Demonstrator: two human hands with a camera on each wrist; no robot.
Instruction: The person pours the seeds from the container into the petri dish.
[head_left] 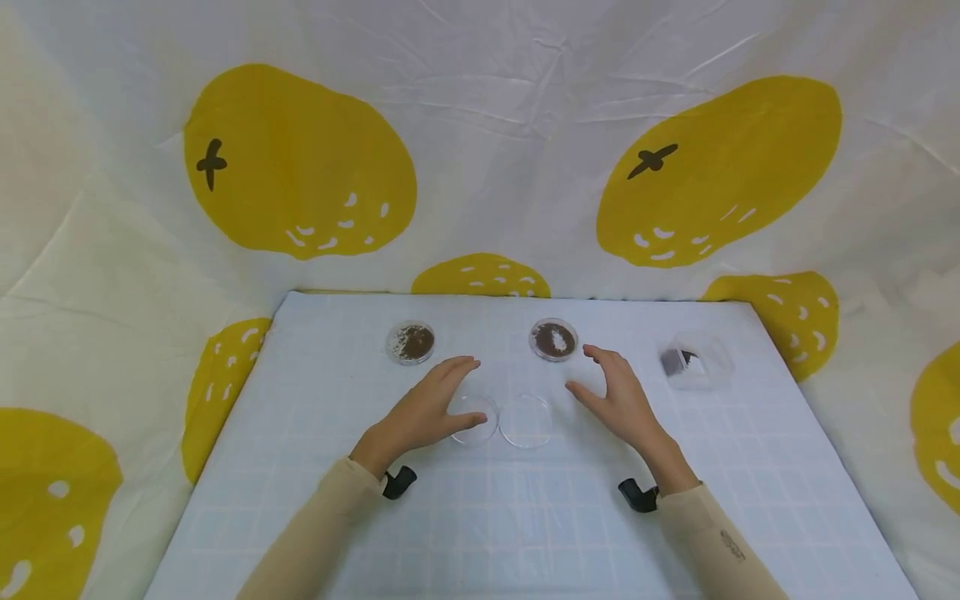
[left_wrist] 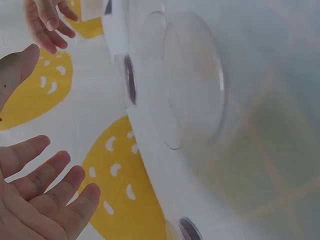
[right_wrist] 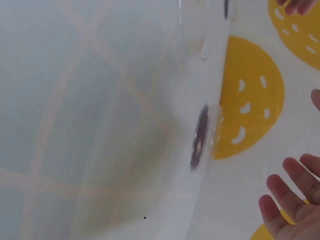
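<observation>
My left hand hovers with spread fingers, overlapping a clear round dish in the head view. A second clear dish lies beside it, between both hands. My right hand, thumb apart from the fingers, is raised near a petri dish of brown granules with a white patch. Behind the left hand sits another petri dish, its brown contents speckled white at one side. In the left wrist view the left fingers are loosely extended with nothing between them. The right fingers show likewise in the right wrist view.
A clear plastic box with a small dark-and-white item inside stands at the right of the table. A pale checked cloth covers the table. White fabric with yellow fruit prints hangs behind and at the sides.
</observation>
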